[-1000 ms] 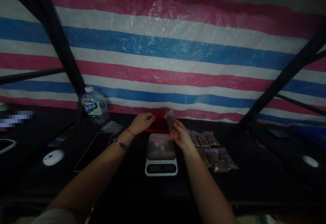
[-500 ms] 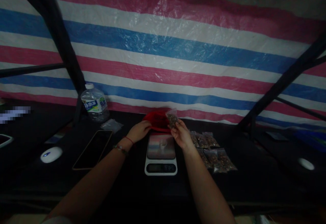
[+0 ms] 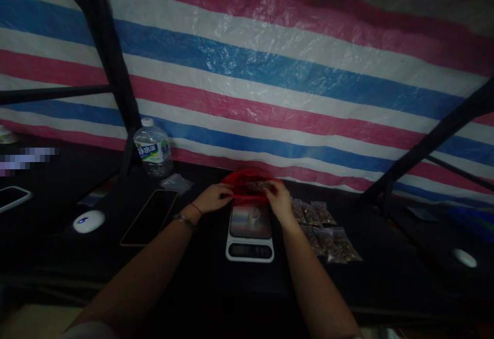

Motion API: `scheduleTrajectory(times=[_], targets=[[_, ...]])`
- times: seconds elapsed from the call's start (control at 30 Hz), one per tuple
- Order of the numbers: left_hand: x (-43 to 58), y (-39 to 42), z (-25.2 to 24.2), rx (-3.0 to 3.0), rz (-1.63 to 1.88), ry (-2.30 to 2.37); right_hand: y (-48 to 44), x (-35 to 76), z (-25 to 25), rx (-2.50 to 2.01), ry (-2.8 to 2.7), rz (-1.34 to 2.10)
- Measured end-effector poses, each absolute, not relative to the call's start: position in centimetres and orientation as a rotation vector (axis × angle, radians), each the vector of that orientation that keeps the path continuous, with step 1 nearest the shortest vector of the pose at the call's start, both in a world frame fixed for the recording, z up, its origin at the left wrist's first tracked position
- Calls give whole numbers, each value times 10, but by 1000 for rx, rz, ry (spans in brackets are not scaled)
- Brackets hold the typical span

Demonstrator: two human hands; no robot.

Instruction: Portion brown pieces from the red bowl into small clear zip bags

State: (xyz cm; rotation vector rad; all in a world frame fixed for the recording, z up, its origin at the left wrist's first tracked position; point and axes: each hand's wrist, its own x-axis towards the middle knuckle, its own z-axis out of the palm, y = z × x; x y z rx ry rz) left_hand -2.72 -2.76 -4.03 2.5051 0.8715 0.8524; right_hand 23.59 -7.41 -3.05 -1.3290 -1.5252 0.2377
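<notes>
A red plastic bag (image 3: 236, 178) stands with its mouth open behind a white digital scale (image 3: 250, 251) that has a shiny metal plate. My left hand (image 3: 216, 198) is closed on the left rim of this bag. At the opposite side, my right hand (image 3: 279, 201) has its fingers pinched at a small zip bag (image 3: 256, 186) of brown bits, which lies in the red mouth. Part of that zip bag is hidden by red plastic and fingers. Right of the scale, several filled zip bags (image 3: 335, 244) lie in two rows beside my right forearm.
Left of my hands are a dark phone (image 3: 148, 219), a white mouse (image 3: 89, 221), flat clear bags (image 3: 176, 183) and a large plastic bottle (image 3: 153, 148). Another white mouse (image 3: 464, 257) lies far right. A striped sheet (image 3: 270, 87) hangs behind, with dark slanted posts (image 3: 111, 66).
My right hand has lowered the small zip bag from above the red bag's rim into its mouth. The left hand stays at the rim. The whole view has shifted slightly.
</notes>
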Motion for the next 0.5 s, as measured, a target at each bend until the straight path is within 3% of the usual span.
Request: scheduleTrajectory(times=[0.5], targets=[[-22,-30,-46,2448,910,872,-55,216,-8,-1338,-1837,-49]])
